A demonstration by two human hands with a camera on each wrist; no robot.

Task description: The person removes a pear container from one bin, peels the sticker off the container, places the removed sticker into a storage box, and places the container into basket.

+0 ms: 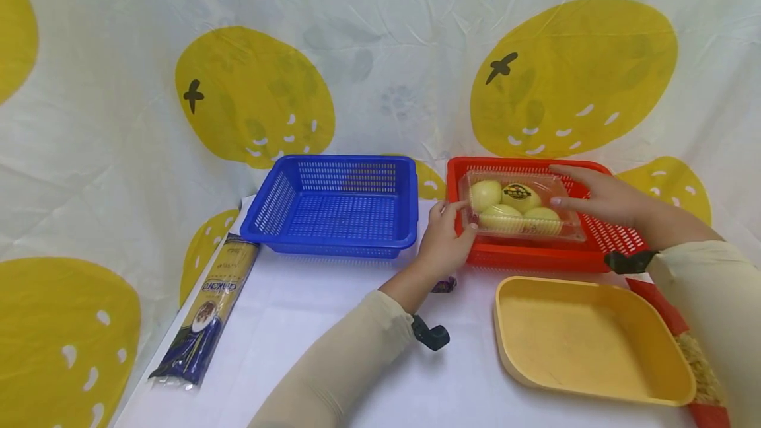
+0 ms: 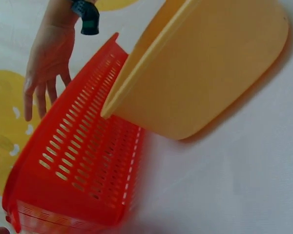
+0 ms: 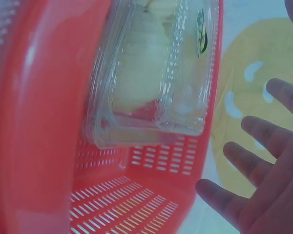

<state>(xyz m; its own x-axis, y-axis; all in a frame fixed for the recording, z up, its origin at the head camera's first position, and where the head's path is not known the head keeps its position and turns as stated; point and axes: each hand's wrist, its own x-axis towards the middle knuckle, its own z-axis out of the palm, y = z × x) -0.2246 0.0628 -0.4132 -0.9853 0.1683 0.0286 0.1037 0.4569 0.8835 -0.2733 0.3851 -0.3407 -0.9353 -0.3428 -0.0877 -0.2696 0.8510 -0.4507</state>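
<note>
Clamshell [image 1: 569, 218] bears illegible label [image 1: 518, 193]; packet [image 1: 209, 312] reads "ankara".

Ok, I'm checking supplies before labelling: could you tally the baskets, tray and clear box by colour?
Blue basket: 1
Red basket: 1
Yellow tray: 1
Clear box: 1
Total: 4

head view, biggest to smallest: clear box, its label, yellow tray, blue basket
1. Blue basket and yellow tray: too alike to rank, since the tray lies nearer
2. Clear box
3. The box's label
</note>
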